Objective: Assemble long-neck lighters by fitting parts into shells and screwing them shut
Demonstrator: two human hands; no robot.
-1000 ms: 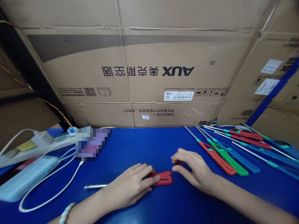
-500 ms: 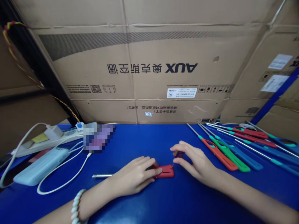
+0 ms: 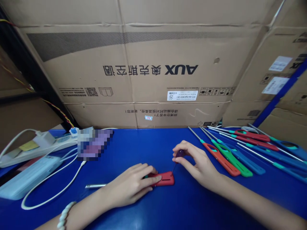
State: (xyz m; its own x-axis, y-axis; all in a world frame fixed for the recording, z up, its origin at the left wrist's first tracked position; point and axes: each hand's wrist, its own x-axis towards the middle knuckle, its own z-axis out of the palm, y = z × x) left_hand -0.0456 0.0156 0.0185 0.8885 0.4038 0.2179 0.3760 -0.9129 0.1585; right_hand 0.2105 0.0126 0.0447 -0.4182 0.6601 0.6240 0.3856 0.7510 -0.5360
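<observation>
A red long-necked lighter lies flat on the blue table, its metal tube pointing left under my forearm. My left hand presses and grips its body, fingers closed over the middle. In my right hand a small screwdriver with a dark purple handle is pinched between thumb and fingers. Its thin shaft slants down to the lighter's right end, where the tip meets the red surface. Whether a screw sits under the tip is too small to tell.
Several red, green and blue lighters lie at the right. A light blue power bank, a white cable, a power strip and a pixelated object are at the left. A large cardboard box stands behind.
The view has turned slightly, shifting most things left. The screwdriver's handle stands a little higher above the lighter, with my right hand raised slightly. My left hand keeps its hold.
</observation>
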